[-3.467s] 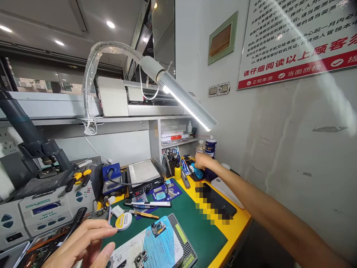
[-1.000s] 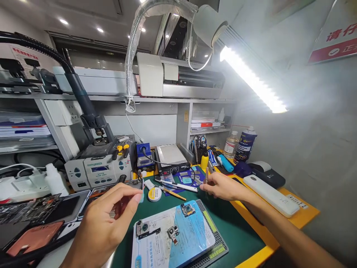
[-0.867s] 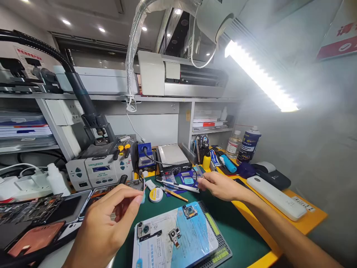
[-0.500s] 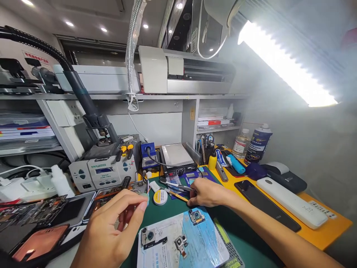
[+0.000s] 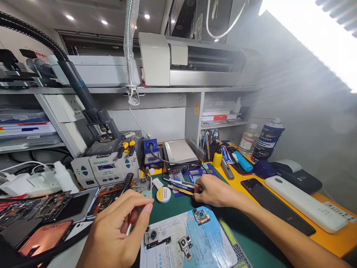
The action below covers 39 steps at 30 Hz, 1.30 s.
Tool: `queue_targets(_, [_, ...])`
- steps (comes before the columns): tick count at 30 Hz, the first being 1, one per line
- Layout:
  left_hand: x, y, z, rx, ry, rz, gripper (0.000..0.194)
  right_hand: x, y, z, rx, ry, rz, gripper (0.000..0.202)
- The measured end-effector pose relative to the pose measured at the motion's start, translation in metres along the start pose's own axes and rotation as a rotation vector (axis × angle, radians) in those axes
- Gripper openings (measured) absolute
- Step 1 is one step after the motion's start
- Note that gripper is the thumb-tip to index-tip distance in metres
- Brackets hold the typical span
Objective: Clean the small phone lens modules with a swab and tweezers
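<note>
My left hand (image 5: 119,227) is in a pinch at the lower left, beside a printed work pad. A thin white stick (image 5: 128,228) shows between its fingers, and something teal (image 5: 147,193) shows behind the fingertips. Past the pad, my right hand (image 5: 213,190) has its thumb and fingers closed on the near ends of slim tools, which look like tweezers (image 5: 192,184); a gold-coloured tool (image 5: 182,190) lies just under them. On the pad (image 5: 212,242) are several camera modules, including a dual-lens one (image 5: 184,242), one at left (image 5: 153,235) and one at top right (image 5: 201,215).
A round white tin (image 5: 163,194) sits on the green mat between my hands. Circuit boards (image 5: 50,206) and phone parts crowd the left, before a grey soldering station (image 5: 107,169). At right lie a black phone (image 5: 276,204), a white power bank (image 5: 304,203) and a spray can (image 5: 268,139).
The view has shifted slightly, so the bench appears a little further right. My right fingers have closed further over the tool ends. More of the white stick shows in my left hand.
</note>
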<state>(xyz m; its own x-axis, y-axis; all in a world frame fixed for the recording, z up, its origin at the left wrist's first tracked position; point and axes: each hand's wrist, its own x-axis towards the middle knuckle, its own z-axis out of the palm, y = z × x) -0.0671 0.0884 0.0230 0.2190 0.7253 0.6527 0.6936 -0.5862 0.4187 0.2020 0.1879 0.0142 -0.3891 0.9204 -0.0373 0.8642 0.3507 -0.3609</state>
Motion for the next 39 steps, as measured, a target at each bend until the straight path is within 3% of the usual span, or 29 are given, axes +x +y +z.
queue_targets(12, [-0.002, -0.003, 0.002, -0.004, -0.024, -0.085, 0.012, 0.0, 0.0, -0.003, 0.14, -0.051, 0.004, 0.014])
queue_targets(16, [0.001, -0.008, 0.005, -0.07, -0.073, -0.347, 0.025, -0.003, 0.004, -0.012, 0.253, -0.08, -0.002, 0.017])
queue_targets(21, [0.009, -0.004, 0.007, -0.485, -0.107, -0.816, 0.035, -0.01, 0.004, -0.023, 0.42, -0.131, -0.069, 0.019])
queue_targets(25, [0.013, 0.005, 0.012, -0.644, -0.154, -0.966, 0.043, -0.018, -0.004, -0.022, 0.514, -0.131, -0.121, 0.018])
queue_targets(32, [0.012, 0.006, 0.018, -0.9, -0.064, -0.997, 0.037, -0.03, -0.021, -0.017, 0.556, -0.031, -0.149, 0.016])
queue_targets(39, [0.012, 0.011, 0.02, -0.964, 0.009, -0.981, 0.033, -0.034, -0.021, -0.016, 0.403, 0.026, -0.223, 0.044])
